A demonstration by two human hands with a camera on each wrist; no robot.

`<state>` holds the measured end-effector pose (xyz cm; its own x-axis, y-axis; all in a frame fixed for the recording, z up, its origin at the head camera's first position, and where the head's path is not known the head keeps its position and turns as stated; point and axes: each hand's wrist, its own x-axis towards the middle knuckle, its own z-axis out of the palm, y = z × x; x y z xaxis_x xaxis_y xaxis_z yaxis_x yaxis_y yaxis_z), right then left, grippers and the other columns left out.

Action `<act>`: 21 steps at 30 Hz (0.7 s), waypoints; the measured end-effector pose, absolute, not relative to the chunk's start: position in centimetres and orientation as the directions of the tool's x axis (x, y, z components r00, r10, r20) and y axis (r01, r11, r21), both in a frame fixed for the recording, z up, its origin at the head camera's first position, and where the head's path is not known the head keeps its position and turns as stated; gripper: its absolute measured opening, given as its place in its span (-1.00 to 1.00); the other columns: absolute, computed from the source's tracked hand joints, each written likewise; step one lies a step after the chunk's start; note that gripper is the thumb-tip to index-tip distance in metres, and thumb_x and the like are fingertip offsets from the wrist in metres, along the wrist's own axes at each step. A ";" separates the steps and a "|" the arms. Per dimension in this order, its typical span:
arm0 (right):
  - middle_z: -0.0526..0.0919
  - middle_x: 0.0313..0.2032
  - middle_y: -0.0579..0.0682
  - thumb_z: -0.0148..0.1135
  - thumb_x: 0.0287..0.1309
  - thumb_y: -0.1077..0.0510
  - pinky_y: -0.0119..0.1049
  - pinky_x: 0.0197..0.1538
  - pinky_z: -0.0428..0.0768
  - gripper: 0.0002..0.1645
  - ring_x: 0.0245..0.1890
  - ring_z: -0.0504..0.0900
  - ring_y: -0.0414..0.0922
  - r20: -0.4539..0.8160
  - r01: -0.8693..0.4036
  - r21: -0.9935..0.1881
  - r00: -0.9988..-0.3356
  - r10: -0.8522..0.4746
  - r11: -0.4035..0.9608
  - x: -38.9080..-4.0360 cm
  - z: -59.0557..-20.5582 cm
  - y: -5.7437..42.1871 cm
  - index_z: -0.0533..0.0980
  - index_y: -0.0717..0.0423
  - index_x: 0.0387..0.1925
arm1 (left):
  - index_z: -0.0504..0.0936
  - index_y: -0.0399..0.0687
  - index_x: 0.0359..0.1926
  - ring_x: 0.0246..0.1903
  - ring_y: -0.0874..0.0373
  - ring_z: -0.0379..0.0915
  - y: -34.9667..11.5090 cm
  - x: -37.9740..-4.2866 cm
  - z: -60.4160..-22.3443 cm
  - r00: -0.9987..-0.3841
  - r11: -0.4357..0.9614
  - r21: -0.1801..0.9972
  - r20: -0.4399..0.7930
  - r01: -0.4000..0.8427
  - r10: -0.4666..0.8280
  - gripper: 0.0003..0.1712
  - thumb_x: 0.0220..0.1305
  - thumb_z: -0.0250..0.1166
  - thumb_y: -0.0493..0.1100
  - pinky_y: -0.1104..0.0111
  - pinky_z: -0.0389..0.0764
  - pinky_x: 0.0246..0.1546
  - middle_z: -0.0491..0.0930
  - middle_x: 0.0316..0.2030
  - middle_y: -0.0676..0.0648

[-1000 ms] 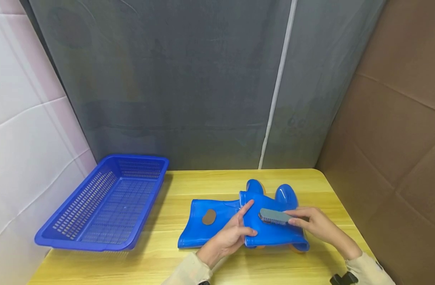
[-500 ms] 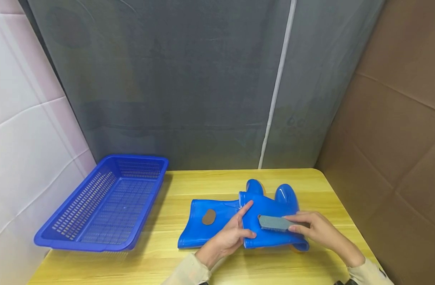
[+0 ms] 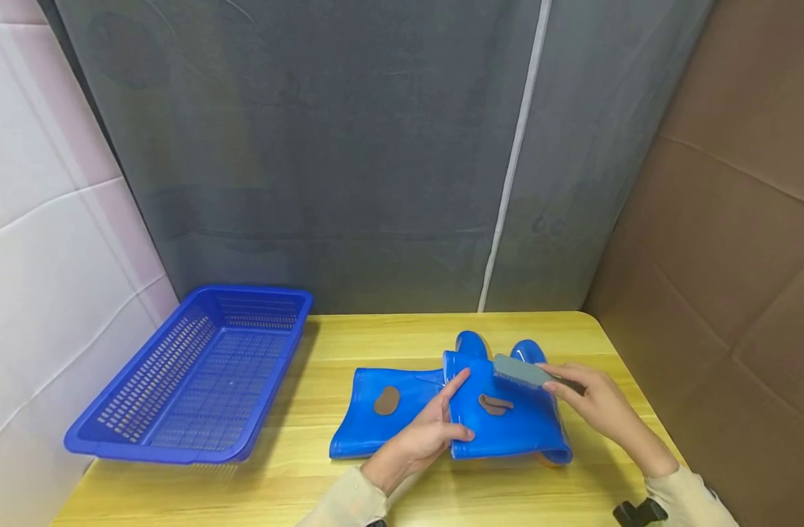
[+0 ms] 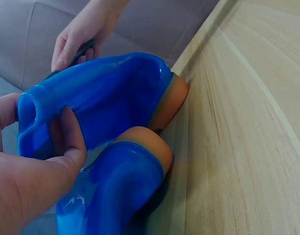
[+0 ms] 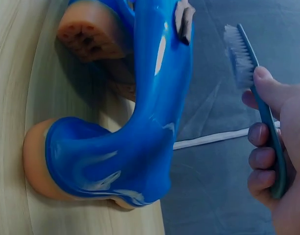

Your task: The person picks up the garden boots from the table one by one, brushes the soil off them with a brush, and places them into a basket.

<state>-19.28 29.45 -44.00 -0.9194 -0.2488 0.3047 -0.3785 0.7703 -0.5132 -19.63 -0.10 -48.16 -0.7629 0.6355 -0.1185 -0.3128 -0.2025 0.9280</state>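
Two blue rubber boots lie on the table, one overlapping the other. My left hand point(image 3: 428, 432) grips the upper boot point(image 3: 527, 432) by the rim of its shaft, the thumb and fingers on either side of the wall. A brown, mud-like patch point(image 3: 494, 405) on its shaft looks creased and folded over. In my right hand point(image 3: 596, 399) is a scrub brush point(image 3: 520, 371), held by its handle; the right wrist view shows its pale bristles point(image 5: 238, 56) apart from the shaft. The lower boot point(image 3: 359, 421) bears a smooth, round brown patch point(image 3: 386, 400).
A blue plastic basket point(image 3: 171, 457) stands at the left of the wooden table point(image 3: 389, 344). A grey curtain-like wall point(image 3: 323, 161) rises behind the table, with a brown panel point(image 3: 725, 241) on the right and a white one point(image 3: 53, 219) on the left.
The brush was over the patch on the upper boot; now it is lifted off, farther back and to the right. The patch shows creased. My left hand keeps its grip.
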 end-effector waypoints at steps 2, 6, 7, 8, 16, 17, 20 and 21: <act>0.74 0.02 0.05 0.23 0.31 -0.04 0.05 0.04 0.68 -0.59 0.03 0.71 0.09 0.309 -0.371 -0.504 -0.921 -0.238 0.780 -19.7 -44.1 29.4 0.61 -0.08 0.15 | -0.03 0.37 0.55 0.46 -0.24 0.16 -0.1 -19.7 -48.1 -0.764 -0.204 0.925 -0.124 -0.319 0.633 0.08 0.18 0.19 -0.50 -0.02 0.38 0.38 -0.12 0.57 -0.18; 0.75 -0.01 0.04 0.25 0.29 -0.06 0.13 0.06 0.65 -0.56 0.02 0.70 0.11 0.313 -0.372 -0.479 -0.919 -0.241 0.795 -20.4 -44.7 29.1 0.60 -0.09 0.16 | 0.00 0.38 0.54 0.43 -0.20 0.23 0.0 -19.8 -48.0 -0.769 -0.215 0.920 -0.129 -0.329 0.626 0.06 0.21 0.21 -0.50 0.05 0.46 0.32 -0.07 0.57 -0.17; 0.75 -0.01 0.05 0.26 0.28 -0.06 0.14 0.06 0.65 -0.56 0.02 0.70 0.12 0.311 -0.377 -0.475 -0.917 -0.249 0.796 -20.5 -44.9 29.0 0.60 -0.08 0.16 | 0.01 0.39 0.54 0.43 -0.19 0.24 0.0 -19.8 -48.0 -0.771 -0.215 0.919 -0.131 -0.330 0.624 0.05 0.21 0.21 -0.49 0.06 0.48 0.31 -0.06 0.57 -0.16; 0.75 -0.02 0.04 0.26 0.28 -0.06 0.14 0.05 0.65 -0.56 0.01 0.70 0.11 0.305 -0.379 -0.472 -0.917 -0.257 0.796 -20.6 -45.2 28.8 0.60 -0.08 0.16 | 0.01 0.39 0.54 0.43 -0.19 0.23 0.1 -19.8 -48.0 -0.770 -0.214 0.921 -0.127 -0.325 0.625 0.06 0.20 0.21 -0.49 0.06 0.47 0.32 -0.05 0.57 -0.16; 0.76 0.01 0.02 0.30 0.22 -0.06 0.22 0.13 0.59 -0.58 0.12 0.65 0.23 0.235 -0.401 -0.485 -0.916 -0.326 0.777 -20.0 -46.3 27.9 0.65 -0.09 0.09 | -0.08 0.30 0.56 0.47 -0.21 0.13 0.2 -19.5 -48.2 -0.771 -0.213 0.927 -0.112 -0.308 0.627 0.10 0.15 0.17 -0.52 0.02 0.36 0.40 -0.07 0.57 -0.18; 0.76 -0.01 0.00 0.30 0.22 -0.07 0.21 0.13 0.59 -0.59 0.11 0.65 0.21 0.228 -0.400 -0.482 -0.916 -0.330 0.780 -19.9 -46.3 27.8 0.65 -0.11 0.09 | -0.08 0.29 0.56 0.48 -0.20 0.12 0.1 -19.5 -48.1 -0.771 -0.215 0.926 -0.113 -0.310 0.626 0.10 0.15 0.17 -0.51 0.02 0.34 0.41 -0.08 0.57 -0.18; 0.78 -0.08 -0.06 0.30 0.22 -0.10 0.11 0.08 0.65 -0.61 0.02 0.69 0.13 0.204 -0.403 -0.473 -0.915 -0.348 0.783 -19.4 -46.3 27.6 0.66 -0.17 0.06 | -0.08 0.26 0.57 0.51 -0.21 0.01 -0.1 -19.6 -48.0 -0.774 -0.221 0.923 -0.114 -0.315 0.623 0.10 0.14 0.16 -0.52 -0.02 0.23 0.47 -0.13 0.58 -0.18; 0.78 -0.08 -0.08 0.30 0.22 -0.11 0.08 0.06 0.67 -0.62 0.01 0.70 0.10 0.204 -0.412 -0.464 -0.911 -0.358 0.784 -19.2 -46.4 27.5 0.67 -0.19 0.06 | -0.08 0.24 0.57 0.53 -0.22 -0.05 -0.1 -19.6 -48.0 -0.774 -0.224 0.922 -0.115 -0.317 0.622 0.10 0.13 0.16 -0.52 -0.05 0.18 0.48 -0.16 0.58 -0.19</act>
<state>-19.18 27.53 -46.38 -0.9113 -0.3577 0.2038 -0.4116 0.7842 -0.4643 -19.58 -0.12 -47.99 -0.7743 0.6223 -0.1151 -0.3170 -0.2241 0.9216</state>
